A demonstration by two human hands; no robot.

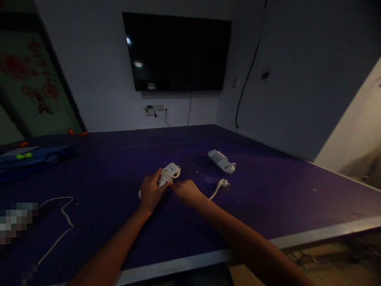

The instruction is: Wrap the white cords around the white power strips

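A white power strip (171,169) is in the middle of the purple tabletop, with several turns of its white cord (166,175) around it. My left hand (151,191) is closed around the strip's near half and hides part of it. Close beside it, my right hand (187,192) is shut in a pinch on the cord, at the strip's right side. The cord's white plug (222,183) lies on the table to the right, and its lead runs back under my right forearm. Farther off rests a second white power strip (221,161), with its cord wound around it.
The purple table (268,190) has a pale front edge (178,267). At the left lie folded blue cloth (50,154) and a thin white cable (67,214) beside a blurred-out patch. Wall sockets (156,108) and a large black screen (178,53) are on the back wall.
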